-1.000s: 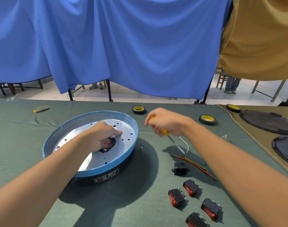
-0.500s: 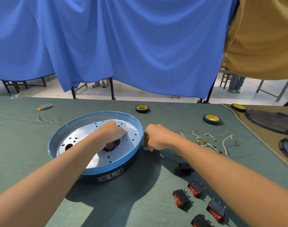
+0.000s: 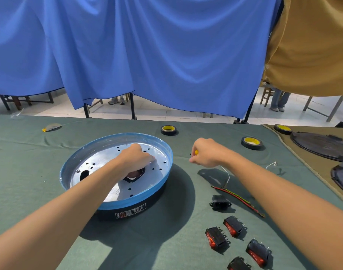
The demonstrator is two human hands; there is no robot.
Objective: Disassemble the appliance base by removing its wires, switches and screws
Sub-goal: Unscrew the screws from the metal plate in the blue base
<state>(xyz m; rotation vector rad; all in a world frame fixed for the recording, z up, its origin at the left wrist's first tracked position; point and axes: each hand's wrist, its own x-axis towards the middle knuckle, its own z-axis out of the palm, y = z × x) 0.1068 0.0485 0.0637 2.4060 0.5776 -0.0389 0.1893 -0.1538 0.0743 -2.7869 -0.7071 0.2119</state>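
Head camera view, looking down at a person's two bare forearms over a green-cloth worktop (image 3: pixel 40 162). Round appliance base (image 3: pixel 116 172), blue-rimmed with a perforated silver plate inside, sits under the left hand (image 3: pixel 135 158). That hand's grip is curled downward, fingers pressed on or into a dark opening in the plate; whether it pinches anything there cannot be told. Just right of the base's rim hovers the right hand (image 3: pixel 207 152), its grip closed around a yellow-handled screwdriver (image 3: pixel 196 152), of which only the handle end shows.

Below and right of the right grip lie parts that are already out: a red and green wire bundle (image 3: pixel 237 197), a black power socket (image 3: pixel 220 203), and four red rocker switches (image 3: pixel 235 226). A loose white wire (image 3: pixel 226 175) trails under the right wrist. Two rolls of black tape (image 3: pixel 168 130) rest beyond both grips.

Judging from this, switches and wiring look mostly cleared, and the work has reached the screws or whatever fitting sits at the central opening. Next move probably calls for bringing the driver tip leftward over the plate while the left grip steadies the base against turning.
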